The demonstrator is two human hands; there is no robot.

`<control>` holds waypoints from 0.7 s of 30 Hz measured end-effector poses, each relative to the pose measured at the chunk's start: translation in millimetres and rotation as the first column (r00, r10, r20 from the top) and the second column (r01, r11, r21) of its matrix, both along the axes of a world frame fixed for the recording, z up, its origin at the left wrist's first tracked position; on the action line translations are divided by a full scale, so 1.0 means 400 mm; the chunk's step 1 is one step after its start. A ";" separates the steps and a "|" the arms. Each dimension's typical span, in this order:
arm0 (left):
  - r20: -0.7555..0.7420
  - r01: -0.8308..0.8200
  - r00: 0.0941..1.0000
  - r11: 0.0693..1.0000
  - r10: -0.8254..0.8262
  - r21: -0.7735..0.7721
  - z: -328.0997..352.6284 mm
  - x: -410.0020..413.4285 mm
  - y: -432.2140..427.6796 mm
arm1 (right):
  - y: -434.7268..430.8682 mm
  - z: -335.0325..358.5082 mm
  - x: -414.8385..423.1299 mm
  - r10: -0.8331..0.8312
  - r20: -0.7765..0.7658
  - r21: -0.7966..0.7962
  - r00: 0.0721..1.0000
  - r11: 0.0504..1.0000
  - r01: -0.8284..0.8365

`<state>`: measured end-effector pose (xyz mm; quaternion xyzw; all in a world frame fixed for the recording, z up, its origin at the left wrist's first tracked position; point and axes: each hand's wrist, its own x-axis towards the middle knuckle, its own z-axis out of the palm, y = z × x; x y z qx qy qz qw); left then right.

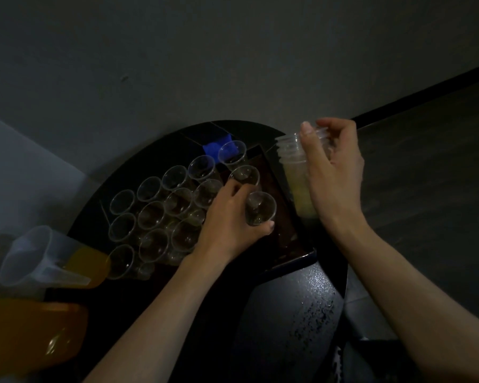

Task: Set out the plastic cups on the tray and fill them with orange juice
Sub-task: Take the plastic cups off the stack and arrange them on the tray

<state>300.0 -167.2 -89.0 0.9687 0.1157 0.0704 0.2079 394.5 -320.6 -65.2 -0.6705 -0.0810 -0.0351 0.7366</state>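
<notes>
Cup [260, 208] of clear plastic just right of the frame's centre, upright, over the right part of the tray [286, 230]; not possible to tell whether its bottom touches. Looks empty. Probably very light and thin-walled, so easy to dent under a hard squeeze and easy to knock over while empty. Smooth wall perhaps a little slippery. Best taken round the side, below the rim, with gentle pressure only, and released only when flat on the tray.

In the centre, left hand [230, 225], reaching up from the lower middle of the frame, forearm across the table [288, 313]. Fingers curled round the side of the cup, one fingertip showing just below it. To the left of this hand, more cups [152, 217] in close rows, all seemingly without juice.

At right of centre, right hand [335, 172], raised beside the tray's right edge, wrist bent. Fingers wrapped round a stack [292, 161] of nested cups, thumb and forefinger at the top rims. Lower part of the stack pale yellow; reason not clear.

At the lower left, near the rows, jug [53, 258] with orange juice. In the bottom left corner, a blurred orange container [31, 327]. Above the rows, on the table's far side, a blue patch [216, 146].
</notes>
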 end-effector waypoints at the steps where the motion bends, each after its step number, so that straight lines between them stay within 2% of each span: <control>1: -0.001 -0.001 1.000 1.000 0.001 0.005 -0.001 0.000 0.000 | 0.000 0.000 -0.001 0.002 -0.001 0.002 1.000 1.000 -0.002; 21: 0.015 -0.034 0.999 0.997 0.033 0.062 -0.017 -0.005 0.002 | 0.003 -0.001 -0.001 0.031 -0.013 -0.007 0.999 1.000 -0.031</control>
